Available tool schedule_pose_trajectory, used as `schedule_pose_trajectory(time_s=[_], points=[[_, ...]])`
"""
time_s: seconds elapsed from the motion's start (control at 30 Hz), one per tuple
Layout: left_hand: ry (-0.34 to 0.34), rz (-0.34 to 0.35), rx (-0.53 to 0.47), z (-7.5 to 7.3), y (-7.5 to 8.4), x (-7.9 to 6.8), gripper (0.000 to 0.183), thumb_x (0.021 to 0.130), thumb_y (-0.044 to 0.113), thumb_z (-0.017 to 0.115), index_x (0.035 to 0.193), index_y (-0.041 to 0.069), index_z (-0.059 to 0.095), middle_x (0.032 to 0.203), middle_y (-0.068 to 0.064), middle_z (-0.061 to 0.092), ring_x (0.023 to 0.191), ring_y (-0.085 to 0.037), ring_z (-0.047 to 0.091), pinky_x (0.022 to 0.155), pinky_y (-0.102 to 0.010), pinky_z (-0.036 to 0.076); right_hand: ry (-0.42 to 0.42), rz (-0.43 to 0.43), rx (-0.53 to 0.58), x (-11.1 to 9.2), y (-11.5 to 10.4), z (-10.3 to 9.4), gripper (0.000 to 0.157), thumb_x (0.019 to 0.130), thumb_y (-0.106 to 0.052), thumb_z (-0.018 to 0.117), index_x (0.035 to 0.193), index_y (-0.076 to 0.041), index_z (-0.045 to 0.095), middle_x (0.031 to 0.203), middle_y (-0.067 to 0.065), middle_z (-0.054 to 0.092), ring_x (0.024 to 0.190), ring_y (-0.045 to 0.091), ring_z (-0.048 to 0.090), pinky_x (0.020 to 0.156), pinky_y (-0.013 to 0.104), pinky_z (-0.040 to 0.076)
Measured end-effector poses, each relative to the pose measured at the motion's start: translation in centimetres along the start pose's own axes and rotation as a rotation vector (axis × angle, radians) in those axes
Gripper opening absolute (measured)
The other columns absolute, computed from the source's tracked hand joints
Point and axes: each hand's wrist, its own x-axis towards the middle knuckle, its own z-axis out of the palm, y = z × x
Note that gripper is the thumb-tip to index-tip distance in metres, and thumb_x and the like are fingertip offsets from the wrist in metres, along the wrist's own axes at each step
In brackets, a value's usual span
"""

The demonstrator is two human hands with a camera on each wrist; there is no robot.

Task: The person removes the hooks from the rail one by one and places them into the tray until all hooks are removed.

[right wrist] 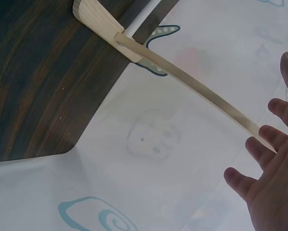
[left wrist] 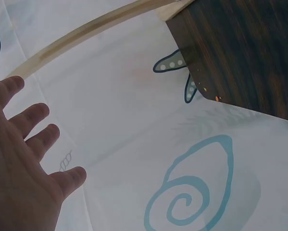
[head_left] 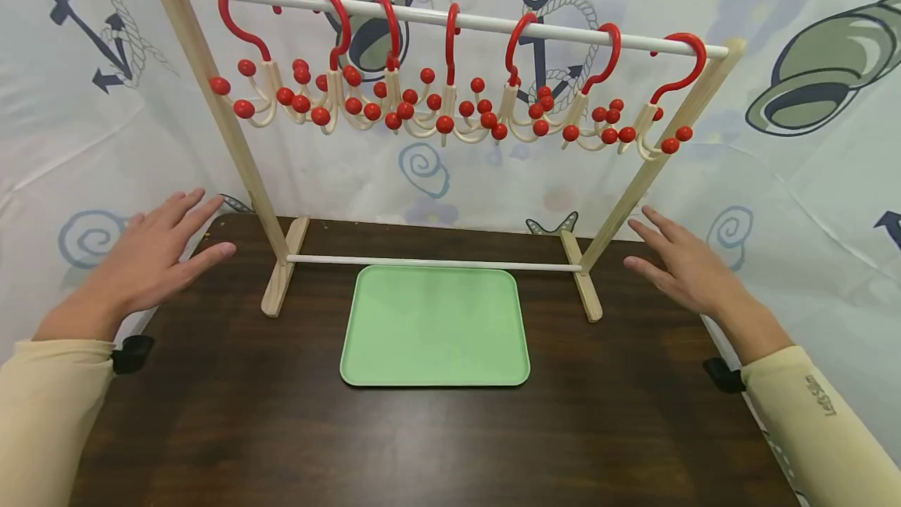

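Observation:
My left hand (head_left: 158, 249) is held up with fingers spread, left of a wooden rack (head_left: 242, 139), and holds nothing. On the other side, my right hand (head_left: 686, 260) is also raised with its fingers extended, just right of the rack's right post (head_left: 633, 194). Several hangers with red hooks (head_left: 450, 45) and red-tipped pegs hang in a row from the rack's white top bar (head_left: 486, 23). Below them a light green tray (head_left: 435, 327) lies flat on the dark wooden table. Both wrist views show the left hand (left wrist: 23, 159) and right hand (right wrist: 273, 154) apart from the posts.
The dark brown table (head_left: 436, 444) has rounded far corners. A thin white lower bar (head_left: 422, 262) joins the rack's two wooden feet just behind the tray. A pale cloth (head_left: 486, 186) printed with anchors, shells and starfish surrounds the table at the back and sides.

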Motion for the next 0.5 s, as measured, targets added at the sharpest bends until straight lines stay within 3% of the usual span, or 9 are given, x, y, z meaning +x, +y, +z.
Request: schedule_pose_trajectory(time_s=[0.3,0.5], points=[[0.008,0.011,-0.005,-0.26,0.09,0.29,0.079,0.096,0.048,0.054,0.158,0.014,0.018,0.157,-0.026,0.019,0.144,-0.048,0.011,0.106,-0.072,0.005,0.019,-0.013,0.004,-0.01,-0.34,0.02,0.07,0.094,-0.043,0.062,0.152,-0.012,0.036,0.161,0.016,0.02,0.14,0.047,0.027,0.104,0.065,0.026],[0.015,-0.028,-0.143,0.24,-0.08,0.32,0.088,0.098,0.043,0.053,0.157,0.009,-0.003,0.159,-0.028,0.009,0.143,-0.05,0.012,0.112,-0.06,0.007,0.02,-0.031,0.014,0.37,-0.99,-0.06,0.067,0.095,-0.044,0.061,0.15,-0.011,0.04,0.159,0.016,0.025,0.14,0.044,0.028,0.104,0.064,0.026]])
